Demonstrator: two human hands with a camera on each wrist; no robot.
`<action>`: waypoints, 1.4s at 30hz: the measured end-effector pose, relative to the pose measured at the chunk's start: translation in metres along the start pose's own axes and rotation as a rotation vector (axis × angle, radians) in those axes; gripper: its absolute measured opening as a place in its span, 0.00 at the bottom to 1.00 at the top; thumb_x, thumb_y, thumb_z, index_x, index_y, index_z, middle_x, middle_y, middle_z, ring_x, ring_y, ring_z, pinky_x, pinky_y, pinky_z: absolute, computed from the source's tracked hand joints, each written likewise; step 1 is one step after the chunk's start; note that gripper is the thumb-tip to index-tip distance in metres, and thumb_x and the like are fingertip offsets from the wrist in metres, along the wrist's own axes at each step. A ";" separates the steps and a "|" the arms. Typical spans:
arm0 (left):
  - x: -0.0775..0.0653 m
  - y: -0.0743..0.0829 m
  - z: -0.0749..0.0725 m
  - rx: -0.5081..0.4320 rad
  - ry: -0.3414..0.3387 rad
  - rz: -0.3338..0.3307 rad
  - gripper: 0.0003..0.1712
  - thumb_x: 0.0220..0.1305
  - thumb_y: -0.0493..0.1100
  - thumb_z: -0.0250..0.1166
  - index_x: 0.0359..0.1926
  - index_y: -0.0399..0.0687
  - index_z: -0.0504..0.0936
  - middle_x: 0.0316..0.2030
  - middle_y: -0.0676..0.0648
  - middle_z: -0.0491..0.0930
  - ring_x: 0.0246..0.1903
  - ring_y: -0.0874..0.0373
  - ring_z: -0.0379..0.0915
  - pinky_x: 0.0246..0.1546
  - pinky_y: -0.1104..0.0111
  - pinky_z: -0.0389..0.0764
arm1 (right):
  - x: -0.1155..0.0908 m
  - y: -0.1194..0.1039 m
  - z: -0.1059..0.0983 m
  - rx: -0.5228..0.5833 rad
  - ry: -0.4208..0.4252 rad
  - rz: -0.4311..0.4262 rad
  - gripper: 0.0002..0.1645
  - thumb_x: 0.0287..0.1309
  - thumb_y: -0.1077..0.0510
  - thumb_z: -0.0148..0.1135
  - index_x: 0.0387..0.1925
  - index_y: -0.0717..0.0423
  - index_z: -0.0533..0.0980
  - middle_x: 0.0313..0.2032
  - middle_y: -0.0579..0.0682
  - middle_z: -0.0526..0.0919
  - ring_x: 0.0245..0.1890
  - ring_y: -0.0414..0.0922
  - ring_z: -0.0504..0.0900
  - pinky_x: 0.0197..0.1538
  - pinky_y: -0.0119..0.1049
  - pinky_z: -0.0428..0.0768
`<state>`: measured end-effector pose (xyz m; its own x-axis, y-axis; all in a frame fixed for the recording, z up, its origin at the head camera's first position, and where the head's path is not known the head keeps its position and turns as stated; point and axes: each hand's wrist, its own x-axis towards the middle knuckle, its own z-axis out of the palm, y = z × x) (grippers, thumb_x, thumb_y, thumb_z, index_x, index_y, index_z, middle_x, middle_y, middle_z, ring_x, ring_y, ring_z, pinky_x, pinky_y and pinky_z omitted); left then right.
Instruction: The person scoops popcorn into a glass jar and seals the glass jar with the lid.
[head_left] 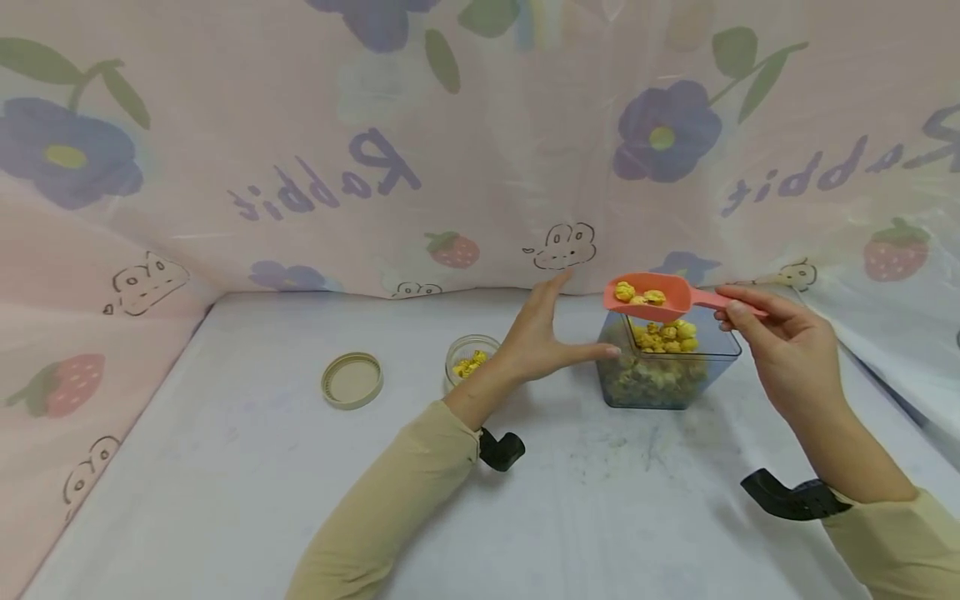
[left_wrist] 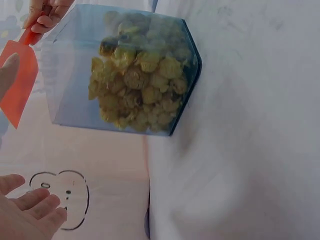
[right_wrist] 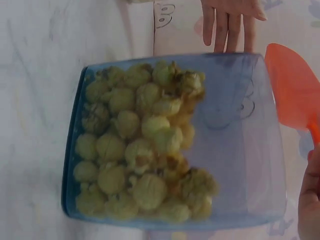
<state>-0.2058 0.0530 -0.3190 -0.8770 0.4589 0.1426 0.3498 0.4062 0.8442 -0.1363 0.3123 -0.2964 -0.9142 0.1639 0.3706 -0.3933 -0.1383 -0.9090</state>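
My right hand (head_left: 798, 346) grips the handle of an orange scoop (head_left: 678, 287), which carries a few pieces of yellow popcorn (head_left: 637, 293). The scoop is level above a clear bluish container (head_left: 611, 367) part filled with popcorn (left_wrist: 145, 82). My left hand (head_left: 536, 337) is spread with thumb and fingers apart, holding nothing. Its thumb points toward the container's left side; in the left wrist view the fingers are apart from the container. Behind the left wrist stands a small round glass jar (head_left: 453, 354) with some popcorn inside, partly hidden by the forearm.
A round beige lid (head_left: 352, 381) lies on the white table (head_left: 247, 467), left of the jar. A pink patterned curtain (head_left: 480, 150) hangs along the back and left side. Black wrist mounts (head_left: 501, 450) sit on both forearms.
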 end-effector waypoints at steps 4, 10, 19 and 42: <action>-0.005 -0.004 -0.007 -0.004 0.017 -0.015 0.63 0.44 0.61 0.76 0.75 0.64 0.46 0.74 0.52 0.49 0.72 0.54 0.50 0.67 0.52 0.62 | 0.000 0.001 0.008 -0.010 -0.023 -0.015 0.17 0.60 0.73 0.56 0.51 0.69 0.78 0.46 0.52 0.78 0.34 0.39 0.83 0.44 0.23 0.80; -0.013 -0.010 -0.020 -0.018 0.044 -0.031 0.63 0.43 0.61 0.77 0.75 0.65 0.48 0.73 0.53 0.50 0.71 0.55 0.51 0.67 0.53 0.61 | 0.001 0.003 0.020 -0.035 -0.041 -0.027 0.16 0.60 0.72 0.56 0.50 0.70 0.78 0.41 0.51 0.80 0.33 0.39 0.83 0.44 0.23 0.80; -0.027 -0.022 -0.045 0.031 0.065 -0.084 0.62 0.42 0.66 0.75 0.74 0.67 0.50 0.72 0.57 0.50 0.71 0.56 0.49 0.68 0.51 0.58 | 0.000 0.006 0.038 -0.069 -0.061 0.000 0.16 0.61 0.70 0.58 0.51 0.68 0.78 0.39 0.50 0.81 0.32 0.38 0.83 0.44 0.23 0.80; -0.059 -0.061 -0.083 0.150 0.039 0.002 0.62 0.40 0.54 0.80 0.73 0.49 0.54 0.71 0.48 0.55 0.71 0.52 0.50 0.69 0.51 0.57 | -0.014 0.015 0.078 -0.185 -0.168 0.048 0.18 0.59 0.68 0.62 0.52 0.67 0.78 0.43 0.44 0.84 0.34 0.38 0.83 0.40 0.23 0.81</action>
<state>-0.2028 -0.0646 -0.3358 -0.8874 0.4298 0.1669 0.3945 0.5203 0.7574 -0.1371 0.2315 -0.2999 -0.9407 -0.0050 0.3391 -0.3390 0.0413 -0.9399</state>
